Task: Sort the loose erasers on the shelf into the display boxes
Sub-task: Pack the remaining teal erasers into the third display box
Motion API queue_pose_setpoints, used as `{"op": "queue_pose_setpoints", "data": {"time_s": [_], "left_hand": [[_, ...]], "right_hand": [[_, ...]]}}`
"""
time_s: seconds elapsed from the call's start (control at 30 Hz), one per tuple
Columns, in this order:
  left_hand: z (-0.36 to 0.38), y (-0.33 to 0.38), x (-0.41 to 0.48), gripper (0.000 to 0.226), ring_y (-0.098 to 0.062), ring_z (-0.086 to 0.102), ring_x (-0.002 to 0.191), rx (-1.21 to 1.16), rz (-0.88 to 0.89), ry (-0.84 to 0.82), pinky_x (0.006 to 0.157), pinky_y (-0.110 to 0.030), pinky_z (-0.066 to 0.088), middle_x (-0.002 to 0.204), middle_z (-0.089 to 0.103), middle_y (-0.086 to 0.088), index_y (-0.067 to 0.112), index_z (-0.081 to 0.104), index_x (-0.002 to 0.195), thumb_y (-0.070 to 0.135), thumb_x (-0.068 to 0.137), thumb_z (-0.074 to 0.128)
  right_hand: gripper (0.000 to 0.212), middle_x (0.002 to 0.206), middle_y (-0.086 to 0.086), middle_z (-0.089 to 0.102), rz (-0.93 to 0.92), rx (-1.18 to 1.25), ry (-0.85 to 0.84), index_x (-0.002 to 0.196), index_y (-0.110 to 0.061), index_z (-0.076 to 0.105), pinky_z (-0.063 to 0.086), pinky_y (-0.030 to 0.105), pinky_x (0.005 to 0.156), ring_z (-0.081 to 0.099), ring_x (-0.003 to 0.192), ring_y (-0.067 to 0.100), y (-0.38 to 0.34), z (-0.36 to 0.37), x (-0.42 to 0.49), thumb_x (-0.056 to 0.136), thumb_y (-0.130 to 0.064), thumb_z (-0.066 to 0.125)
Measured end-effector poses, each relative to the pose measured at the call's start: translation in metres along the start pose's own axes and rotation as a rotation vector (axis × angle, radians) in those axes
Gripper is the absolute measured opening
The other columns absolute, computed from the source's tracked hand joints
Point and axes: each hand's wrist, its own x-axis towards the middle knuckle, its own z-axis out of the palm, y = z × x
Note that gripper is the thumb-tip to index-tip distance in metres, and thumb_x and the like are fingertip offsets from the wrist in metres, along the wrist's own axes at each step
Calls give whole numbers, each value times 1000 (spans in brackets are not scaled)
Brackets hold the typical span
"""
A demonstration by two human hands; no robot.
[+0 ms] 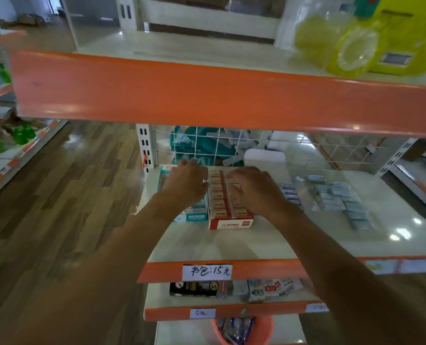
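Observation:
A red and white display box (229, 224) stands on the middle shelf (231, 245), filled with rows of red-banded erasers (218, 195). To its left stands a teal display box (194, 216), mostly hidden under my left hand (185, 183), which lies over it with fingers bent at the far end. My right hand (254, 188) rests on the right rows of the red box, fingers spread and slightly bent. A pile of loose pale-blue wrapped erasers (341, 197) lies on the shelf to the right. A blue-and-white eraser pack (290, 192) sits beside my right wrist.
A thick orange shelf edge (207, 95) hangs just above my hands. A white wire grid (207, 145) backs the shelf, with teal packets behind it. A white block (264, 156) stands behind the red box. Lower shelves hold small boxed goods (197, 288). Wooden floor lies to the left.

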Motion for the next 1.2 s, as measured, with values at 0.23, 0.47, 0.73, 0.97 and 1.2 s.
{"op": "queue_pose_setpoints", "data": {"time_s": [0.23,0.47,0.73,0.97,1.2], "left_hand": [[21,85,19,26,-24,48,108,41,194,-19,90,-39,48,113,56,-6,17,61,113,31,94,51],[43,161,32,28,-24,50,104,4,336,-23,91,-38,46,113,56,-7,17,60,118,29,95,50],[69,238,41,25,-26,47,109,-63,420,-69,89,-37,42,117,55,-8,16,62,111,28,94,48],[99,277,61,29,-27,51,115,-47,411,-87,93,-36,44,124,58,-10,14,62,116,26,92,51],[127,283,69,36,-27,51,118,37,367,-103,97,-37,43,126,58,-8,14,58,125,19,89,55]], "right_hand": [[37,131,2,57,186,-47,79,130,-22,53,42,39,100,49,122,20,66,-9,-45,95,-32,54],[42,138,2,50,350,-65,23,134,-25,49,38,42,104,43,127,23,137,-15,-95,94,-37,53],[39,126,6,60,394,-44,102,125,-20,60,47,41,90,53,119,28,200,-14,-142,87,-32,63],[44,140,7,50,447,10,79,133,-18,54,45,41,94,46,127,27,242,-6,-158,91,-30,58],[34,131,4,56,422,16,48,123,-17,60,46,38,87,49,119,27,261,7,-154,92,-30,55]]}}
